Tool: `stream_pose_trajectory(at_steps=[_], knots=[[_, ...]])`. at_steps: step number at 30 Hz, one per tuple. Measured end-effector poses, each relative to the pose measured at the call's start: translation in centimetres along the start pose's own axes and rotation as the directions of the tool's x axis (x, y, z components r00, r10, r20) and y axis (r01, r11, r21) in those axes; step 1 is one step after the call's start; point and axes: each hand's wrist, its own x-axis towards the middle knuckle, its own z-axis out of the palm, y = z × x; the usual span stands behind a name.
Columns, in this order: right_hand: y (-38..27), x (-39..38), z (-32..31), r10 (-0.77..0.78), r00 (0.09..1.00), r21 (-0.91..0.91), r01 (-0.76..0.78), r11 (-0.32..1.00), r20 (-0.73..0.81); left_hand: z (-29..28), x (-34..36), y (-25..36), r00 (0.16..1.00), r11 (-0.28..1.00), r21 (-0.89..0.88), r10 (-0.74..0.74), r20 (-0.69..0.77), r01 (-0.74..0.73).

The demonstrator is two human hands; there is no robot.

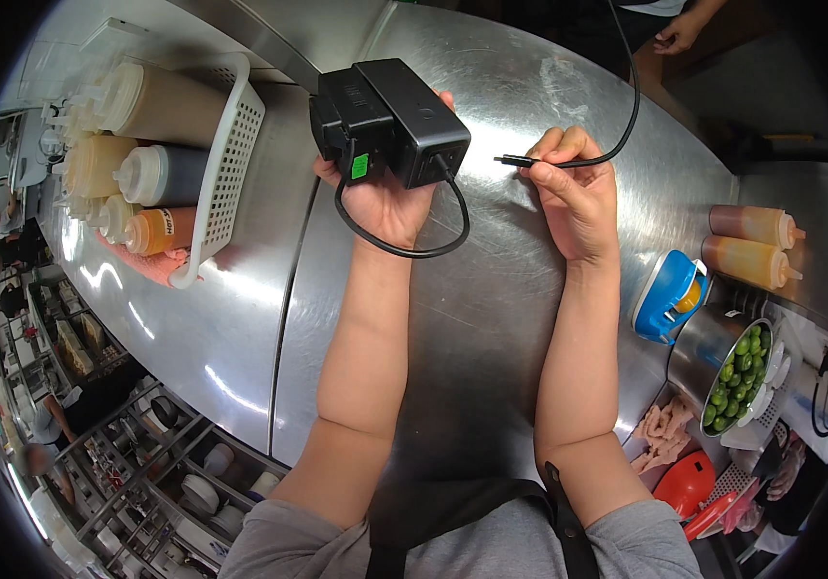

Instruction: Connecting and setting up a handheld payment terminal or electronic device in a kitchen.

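Observation:
My left hand [385, 198] holds up two black box-shaped devices [390, 121] stacked side by side, one with a green sticker. A short black looped cable [414, 249] hangs from them below my palm. My right hand [573, 188] pinches the plug end of a long black cable [626, 116], its connector tip [509, 161] pointing left toward the devices, a small gap away. Both hands hover over a steel counter [491, 309].
A white plastic basket [226, 164] with several sauce squeeze bottles lies at the left. At the right are two orange sauce bottles [752, 241], a blue holder [667, 294], a steel pot of green limes [737, 372] and a red tool. Another person's hand [679, 34] is at the top.

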Motion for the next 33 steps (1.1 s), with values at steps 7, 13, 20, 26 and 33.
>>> stream_pose_trajectory(at_steps=[7, 13, 20, 26, 33], knots=[[0.02, -0.08, 0.04, 0.03, 1.0, -0.06, -0.029, 0.998, 0.005, 0.46, -0.06, -0.23, 0.998, 0.994, 0.102, 0.03, -0.053, -0.025], [-0.08, -0.11, 0.44, 0.035, 0.999, -0.062, -0.035, 0.997, -0.01, -0.09, 0.1, -0.66, 0.997, 0.998, -0.057, 0.023, 0.074, -0.019], [-0.3, -0.14, 0.44, 0.042, 0.999, -0.06, -0.043, 0.997, -0.02, 0.46, -0.04, -0.6, 1.0, 0.994, 0.107, 0.023, 0.017, -0.024], [-0.21, -0.13, 0.23, 0.036, 0.999, -0.077, -0.037, 0.996, -0.018, 0.12, 0.09, -0.43, 0.999, 0.998, 0.062, 0.011, 0.05, -0.014], [-0.32, -0.08, 0.12, 0.018, 1.0, -0.079, -0.02, 0.997, -0.025, 0.12, 0.17, -0.68, 0.999, 0.996, 0.087, 0.029, 0.041, -0.032]])
